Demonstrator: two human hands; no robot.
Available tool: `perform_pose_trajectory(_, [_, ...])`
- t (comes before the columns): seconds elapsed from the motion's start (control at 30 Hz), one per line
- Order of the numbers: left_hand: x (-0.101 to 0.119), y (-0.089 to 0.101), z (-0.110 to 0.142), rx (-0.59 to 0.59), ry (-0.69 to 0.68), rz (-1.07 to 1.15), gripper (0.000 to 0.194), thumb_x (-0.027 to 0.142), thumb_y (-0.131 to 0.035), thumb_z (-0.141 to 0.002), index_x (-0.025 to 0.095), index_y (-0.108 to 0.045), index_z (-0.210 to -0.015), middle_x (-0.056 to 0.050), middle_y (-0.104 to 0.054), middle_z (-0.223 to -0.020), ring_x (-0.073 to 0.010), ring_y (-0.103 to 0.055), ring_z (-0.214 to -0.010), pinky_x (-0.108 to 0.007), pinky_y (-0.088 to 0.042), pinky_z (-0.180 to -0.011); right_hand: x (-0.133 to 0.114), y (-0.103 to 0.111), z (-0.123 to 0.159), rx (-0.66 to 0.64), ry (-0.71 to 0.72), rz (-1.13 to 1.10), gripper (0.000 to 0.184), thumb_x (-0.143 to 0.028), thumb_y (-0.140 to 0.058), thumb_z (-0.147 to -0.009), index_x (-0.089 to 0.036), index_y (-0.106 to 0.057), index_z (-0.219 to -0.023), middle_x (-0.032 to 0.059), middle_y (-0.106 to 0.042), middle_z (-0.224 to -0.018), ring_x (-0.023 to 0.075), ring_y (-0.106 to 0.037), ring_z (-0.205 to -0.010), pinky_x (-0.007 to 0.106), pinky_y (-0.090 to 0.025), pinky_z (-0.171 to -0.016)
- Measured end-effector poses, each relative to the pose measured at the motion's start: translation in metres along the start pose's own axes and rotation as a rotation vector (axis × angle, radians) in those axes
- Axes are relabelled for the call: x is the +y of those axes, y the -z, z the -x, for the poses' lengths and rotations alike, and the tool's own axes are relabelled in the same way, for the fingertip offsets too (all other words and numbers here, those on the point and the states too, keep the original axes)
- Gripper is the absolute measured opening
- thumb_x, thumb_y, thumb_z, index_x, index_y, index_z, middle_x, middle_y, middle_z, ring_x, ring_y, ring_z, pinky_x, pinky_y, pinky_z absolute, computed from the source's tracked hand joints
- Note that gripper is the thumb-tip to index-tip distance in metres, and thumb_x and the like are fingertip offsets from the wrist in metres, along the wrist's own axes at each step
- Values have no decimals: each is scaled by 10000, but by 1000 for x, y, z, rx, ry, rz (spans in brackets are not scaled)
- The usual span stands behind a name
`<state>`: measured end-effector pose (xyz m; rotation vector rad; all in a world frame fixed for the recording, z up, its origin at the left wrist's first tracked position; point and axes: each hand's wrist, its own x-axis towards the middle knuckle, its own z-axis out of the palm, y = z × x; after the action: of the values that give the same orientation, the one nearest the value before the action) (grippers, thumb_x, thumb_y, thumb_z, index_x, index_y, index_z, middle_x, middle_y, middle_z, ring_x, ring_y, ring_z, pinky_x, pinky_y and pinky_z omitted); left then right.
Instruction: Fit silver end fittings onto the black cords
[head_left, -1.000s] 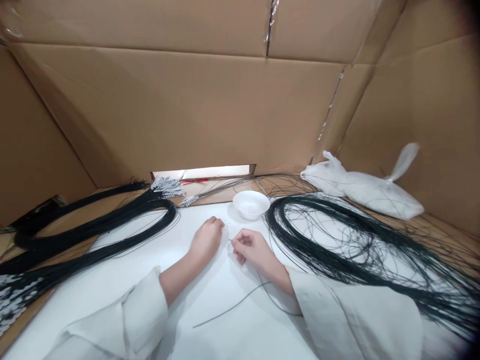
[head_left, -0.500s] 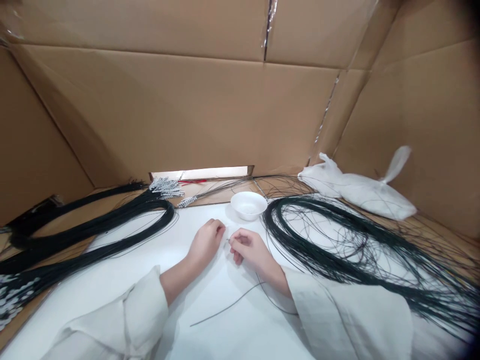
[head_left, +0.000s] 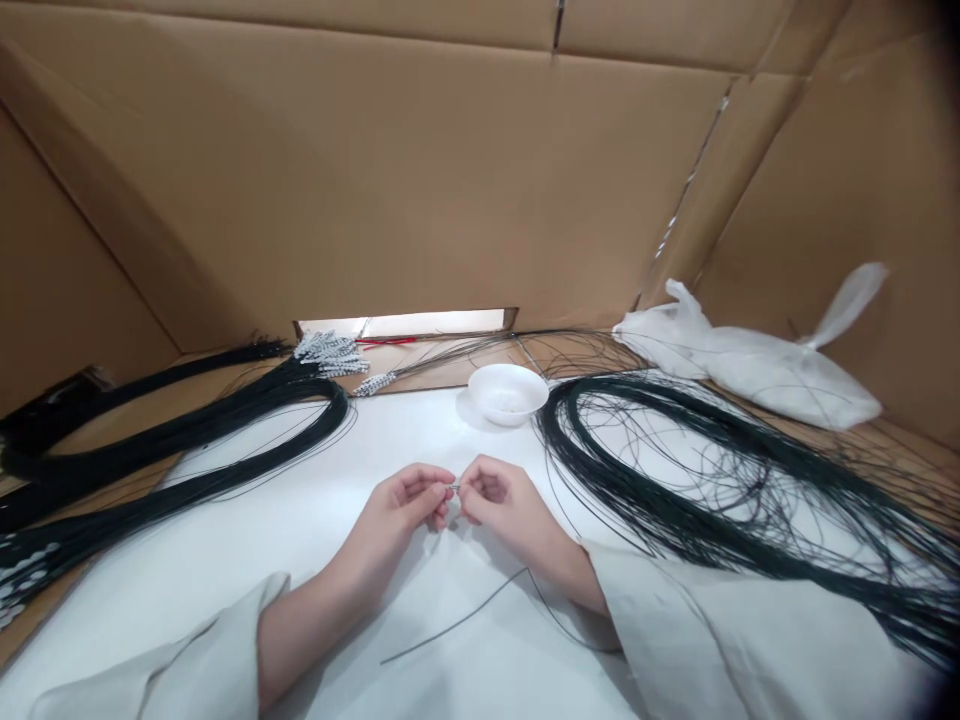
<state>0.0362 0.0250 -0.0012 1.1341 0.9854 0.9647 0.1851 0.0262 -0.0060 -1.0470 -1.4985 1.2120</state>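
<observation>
My left hand (head_left: 411, 500) and my right hand (head_left: 504, 508) meet above the white board (head_left: 330, 560), both with thumb and forefinger pinched. Between their fingertips shows a tiny metallic piece (head_left: 452, 487), gripped by the left fingers. The right fingers pinch the end of a thin dark cord at this piece, though the fingers cover most of it. A length of dark cord (head_left: 457, 622) lies bent on the board below and passes under my right forearm. Just beyond the hands stands a white bowl (head_left: 508, 408); what lies in it is too small to tell.
On the left lie looped bundles of black cord (head_left: 225, 475), with white-beaded ends (head_left: 330, 352) at the back. A tangled dark cord coil (head_left: 675, 520) spreads on the right. Behind it sits a tied white plastic bag (head_left: 787, 375). Cardboard walls (head_left: 420, 180) enclose the space.
My left hand has turned from near the bowl toward the right hand, and the fingertips now meet at the tiny piece. The view has tilted down slightly.
</observation>
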Motion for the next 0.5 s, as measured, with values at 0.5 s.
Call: perform_pose_trajectory(0.5, [0,1,-2,-11,32,-17,203,300,-613,-744,129,-600,-853,-17,-583,-677,-118,-519,-617,-240,-394,-606,3,0,1,2,-4,100,64,-160,-490,-746,-150,-525,-693,11,-589,-653,118,-552,-613,223,-411,-572])
